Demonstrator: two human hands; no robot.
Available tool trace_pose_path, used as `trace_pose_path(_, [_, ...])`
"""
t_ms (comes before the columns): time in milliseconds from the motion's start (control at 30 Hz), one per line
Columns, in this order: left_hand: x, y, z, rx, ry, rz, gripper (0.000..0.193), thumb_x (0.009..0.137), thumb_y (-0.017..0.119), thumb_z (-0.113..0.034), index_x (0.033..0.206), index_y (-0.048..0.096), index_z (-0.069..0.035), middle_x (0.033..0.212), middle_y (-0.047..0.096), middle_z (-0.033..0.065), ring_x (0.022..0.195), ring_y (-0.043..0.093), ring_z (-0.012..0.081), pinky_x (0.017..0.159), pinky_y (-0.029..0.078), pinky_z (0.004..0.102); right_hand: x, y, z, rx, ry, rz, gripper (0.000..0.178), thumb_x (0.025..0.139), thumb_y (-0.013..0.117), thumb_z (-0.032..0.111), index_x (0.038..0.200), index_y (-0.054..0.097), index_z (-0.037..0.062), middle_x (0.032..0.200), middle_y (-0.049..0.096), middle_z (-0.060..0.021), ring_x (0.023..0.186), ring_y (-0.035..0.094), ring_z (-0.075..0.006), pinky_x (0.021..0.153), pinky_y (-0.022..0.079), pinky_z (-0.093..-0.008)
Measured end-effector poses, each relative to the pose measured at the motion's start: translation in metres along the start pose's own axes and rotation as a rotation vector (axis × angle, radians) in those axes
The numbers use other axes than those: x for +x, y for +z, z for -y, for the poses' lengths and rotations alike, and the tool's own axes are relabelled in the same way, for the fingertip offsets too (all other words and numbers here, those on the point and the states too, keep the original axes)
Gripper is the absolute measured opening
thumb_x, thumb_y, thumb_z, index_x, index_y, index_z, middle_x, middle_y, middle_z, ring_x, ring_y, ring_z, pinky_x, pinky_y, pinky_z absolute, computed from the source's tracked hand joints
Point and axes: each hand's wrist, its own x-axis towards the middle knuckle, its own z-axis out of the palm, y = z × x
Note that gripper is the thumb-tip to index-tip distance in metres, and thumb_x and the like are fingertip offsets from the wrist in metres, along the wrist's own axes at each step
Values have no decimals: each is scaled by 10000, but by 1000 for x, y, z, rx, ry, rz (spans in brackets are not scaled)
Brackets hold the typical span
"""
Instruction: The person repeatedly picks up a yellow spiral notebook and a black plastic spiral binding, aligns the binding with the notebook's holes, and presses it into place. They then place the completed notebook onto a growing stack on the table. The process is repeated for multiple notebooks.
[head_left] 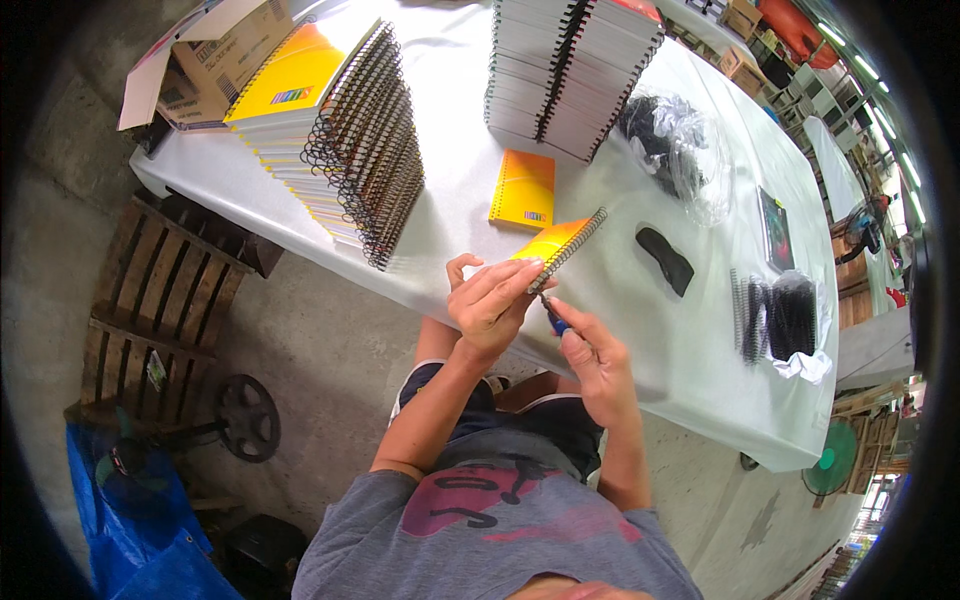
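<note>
Where both hands are working: middle of the frame, at the near edge of the white-covered counter [700, 370].
Held notebook [558, 238]: one, yellow-orange cover; is slanting up toward the right at frame centre, a dark coil [574, 250] running along its right edge.
Left hand [490, 305]: is holding the lower end of the held notebook, its grip clenched on it, fingers lying near the coil.
Right hand [600, 365]: is grasping a blue-handled tool [558, 322], its grip wrapped round the handle; the dark tip is pointing at the coil's lower end, whether touching cannot be told.
Loose notebook [524, 190]: one, yellow-orange; is lying flat just above the held notebook.
Left stack [290, 80]: many yellow-covered notebooks, upper left; is standing tall, coils facing right.
Centre stack [515, 85]: many notebooks, top of the frame; is showing white page edges and dark coils.
Clear plastic bag [703, 165]: one, upper right; is wrapping something black.
Black object [664, 262]: one, elongated, kind unclear; is lying right of the held notebook.
Dark-screened device [775, 230]: one, flat; is resting toward the right edge of the counter.
Black coils [792, 318]: one bundle, right of the frame; are lying on white plastic, paler coils [742, 315] sitting just to their left.
Cardboard box [225, 65]: one, flaps raised; is standing at upper left beside the left stack.
Wooden pallet [150, 315]: one, slatted; is occupying the left of the frame.
</note>
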Motion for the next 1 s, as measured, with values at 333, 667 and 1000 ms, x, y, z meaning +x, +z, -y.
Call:
trace_pose_path(333, [3,3,3,-122,-155,-75,293,715,713,51,988,659,-39,855,697,44,744,630,115,741,408,278,-2,-4,-24,-37,-51,14,368,925,512,308,1247,541,132,1037,574,-123,949,558,-229,818,440,-326])
trace_pose_path(667, [13,-2,1,-661,-720,-225,299,931,550,-186,1172,525,-11,934,638,51,861,570,69,761,446,203,-29,-67,-77,-1215,351,-298,424,893,523,370,1297,488,249,1275,427,-129,1224,375,-304,1056,228,-469])
trace_pose_path(1000, [55,-49,-44,-719,-180,-202,201,954,440,-74,1139,466,0,1118,573,182,1040,564,227,915,429,339,50,-11,7,373,-446,-324,652,813,688,72,1368,347,53,1090,584,-67,867,560,-92,781,434,-203])
